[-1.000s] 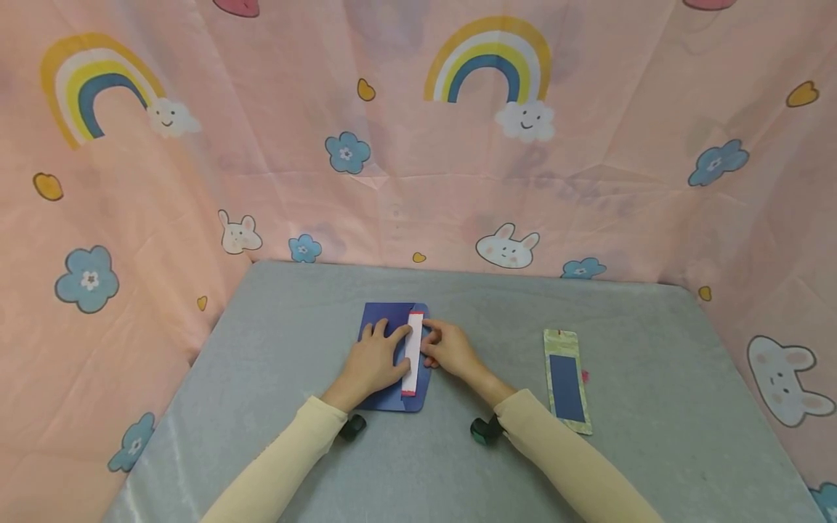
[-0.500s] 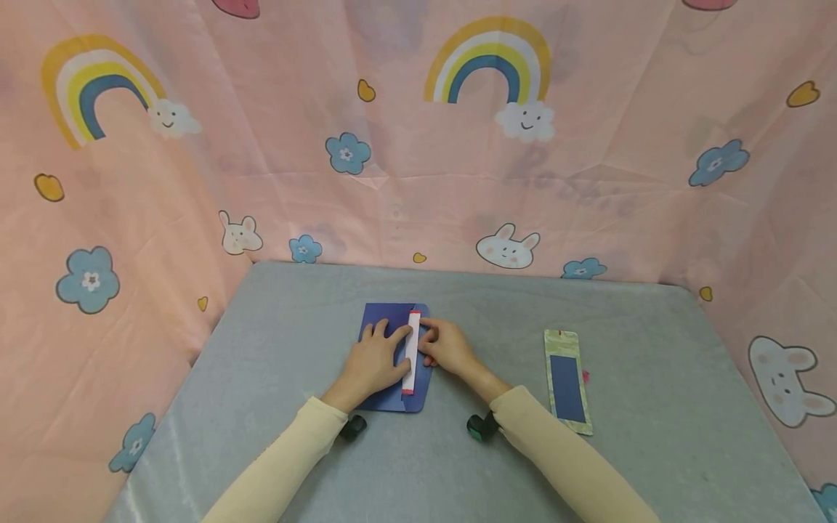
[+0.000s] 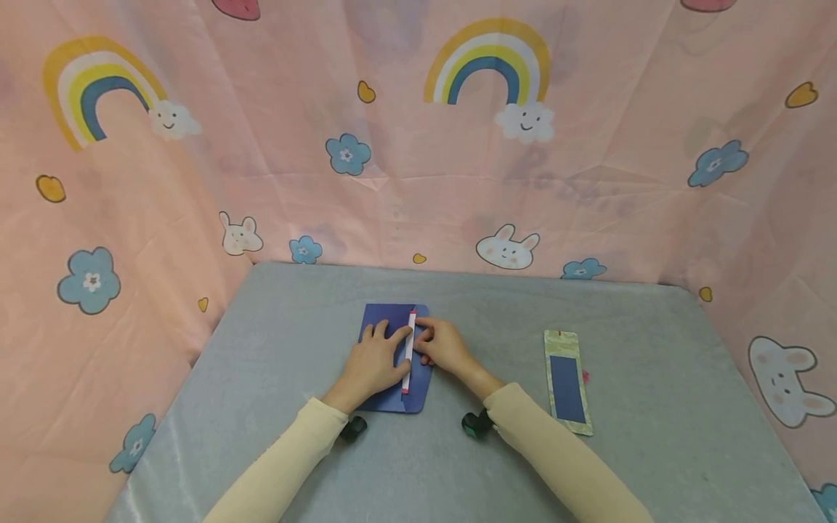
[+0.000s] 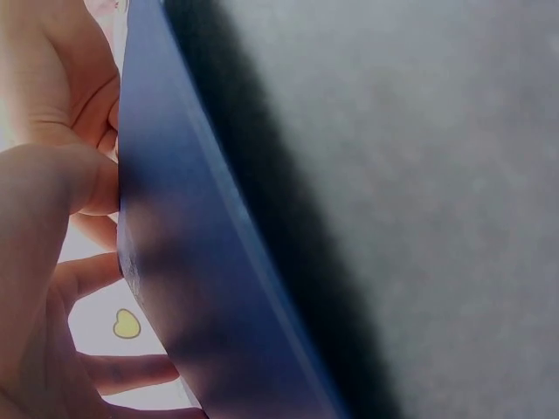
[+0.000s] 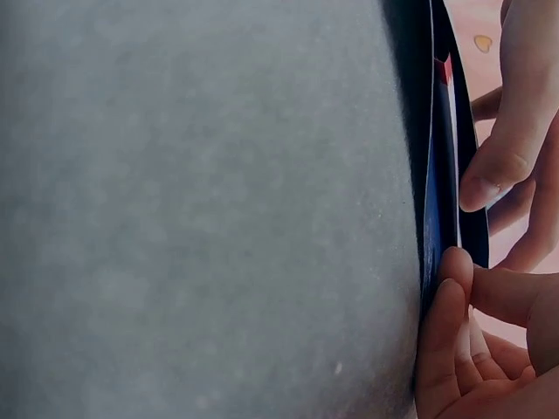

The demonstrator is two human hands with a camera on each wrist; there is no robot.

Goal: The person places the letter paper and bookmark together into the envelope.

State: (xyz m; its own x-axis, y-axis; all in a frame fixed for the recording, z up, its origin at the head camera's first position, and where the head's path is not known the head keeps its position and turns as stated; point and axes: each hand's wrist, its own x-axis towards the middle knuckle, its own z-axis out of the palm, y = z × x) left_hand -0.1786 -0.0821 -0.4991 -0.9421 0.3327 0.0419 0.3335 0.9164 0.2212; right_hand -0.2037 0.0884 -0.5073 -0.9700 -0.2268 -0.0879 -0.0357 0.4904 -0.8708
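On a blue folder (image 3: 384,313), the left hand (image 3: 374,363) lies spread; the right hand (image 3: 447,347) pinches a white strip (image 3: 409,349).

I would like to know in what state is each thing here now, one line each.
Blue paper-like envelope: flap open.
Narrow white strip with red ends: along the flap side, pinched.
Left hand: resting on envelope, fingers spread.
Right hand: pinching the strip.
Long pale-green card with blue panel: lying flat, neither hand on it.
Grey tablecloth: spread out.
Pink printed fabric curtain: hanging, creased.
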